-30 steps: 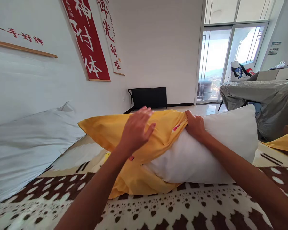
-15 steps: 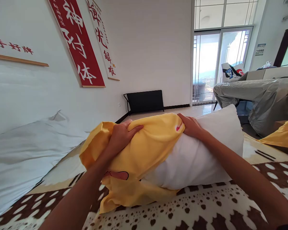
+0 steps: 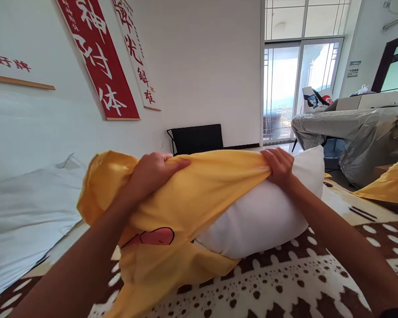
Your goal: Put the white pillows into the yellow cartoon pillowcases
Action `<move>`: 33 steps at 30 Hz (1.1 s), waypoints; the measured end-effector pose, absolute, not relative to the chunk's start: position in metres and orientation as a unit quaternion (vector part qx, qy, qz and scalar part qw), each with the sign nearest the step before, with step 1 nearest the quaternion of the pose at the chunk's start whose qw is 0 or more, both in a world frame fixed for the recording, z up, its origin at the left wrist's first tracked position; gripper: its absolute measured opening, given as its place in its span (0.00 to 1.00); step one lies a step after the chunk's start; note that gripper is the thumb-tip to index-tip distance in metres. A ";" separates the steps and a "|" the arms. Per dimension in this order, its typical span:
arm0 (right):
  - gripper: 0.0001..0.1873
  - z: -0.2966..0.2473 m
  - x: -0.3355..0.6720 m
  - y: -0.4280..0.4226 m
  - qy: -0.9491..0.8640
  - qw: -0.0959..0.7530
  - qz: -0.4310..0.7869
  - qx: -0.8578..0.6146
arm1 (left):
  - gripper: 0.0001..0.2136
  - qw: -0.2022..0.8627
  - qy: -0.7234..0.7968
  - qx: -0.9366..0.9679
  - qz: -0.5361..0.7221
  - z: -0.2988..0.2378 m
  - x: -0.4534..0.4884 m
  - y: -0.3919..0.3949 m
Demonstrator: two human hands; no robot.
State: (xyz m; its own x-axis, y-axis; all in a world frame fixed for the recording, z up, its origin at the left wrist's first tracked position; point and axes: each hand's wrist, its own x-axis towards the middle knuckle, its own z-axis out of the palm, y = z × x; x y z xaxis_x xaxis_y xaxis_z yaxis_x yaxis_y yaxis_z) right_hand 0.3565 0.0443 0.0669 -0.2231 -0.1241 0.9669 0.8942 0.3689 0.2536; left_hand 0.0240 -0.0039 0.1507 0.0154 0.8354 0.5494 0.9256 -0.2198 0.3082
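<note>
A white pillow (image 3: 252, 223) lies across the bed in front of me, its left part inside a yellow pillowcase (image 3: 199, 194) with a pink printed shape low on its side. My left hand (image 3: 154, 170) grips the top of the case, fingers over the far side and thumb along the cloth. With closed fingers, my right hand (image 3: 279, 165) holds the edge of the case's opening, stretched over the pillow. The pillow's right end sticks out bare. Loose yellow cloth bunches at the far left and hangs toward me.
A brown and cream patterned blanket (image 3: 268, 287) covers the bed. White bedding (image 3: 29, 212) is heaped at the left, and more yellow cloth (image 3: 391, 181) lies at the right. Beyond are a black folded frame (image 3: 197, 139) by the wall and a plastic-covered table (image 3: 354, 126).
My right hand has drawn the case's edge to the right, covering more of the pillow's top. My left hand has shifted slightly left and up, and the cloth between them is tauter.
</note>
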 end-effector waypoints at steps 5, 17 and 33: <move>0.11 0.027 0.310 0.035 -0.670 0.573 -0.439 -0.174 | 0.20 0.195 -0.645 -0.709 -0.208 0.097 0.005 0.034; 0.10 0.020 0.298 0.018 -0.859 0.350 -0.339 -0.157 | 0.28 0.097 -0.550 -0.801 -0.216 0.093 0.075 0.041; 0.19 0.037 0.329 0.011 -0.793 0.213 -0.218 -0.528 | 0.17 0.300 -0.370 -0.842 -0.251 0.051 0.063 -0.018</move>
State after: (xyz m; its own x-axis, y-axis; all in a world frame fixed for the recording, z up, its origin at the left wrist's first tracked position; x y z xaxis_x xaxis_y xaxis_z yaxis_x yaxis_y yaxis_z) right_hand 0.3291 0.0113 0.0367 -0.3528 0.7437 0.5678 0.9296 0.3478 0.1220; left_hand 0.0626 -0.0179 0.0510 0.5998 0.4726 0.6456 0.7744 -0.5459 -0.3199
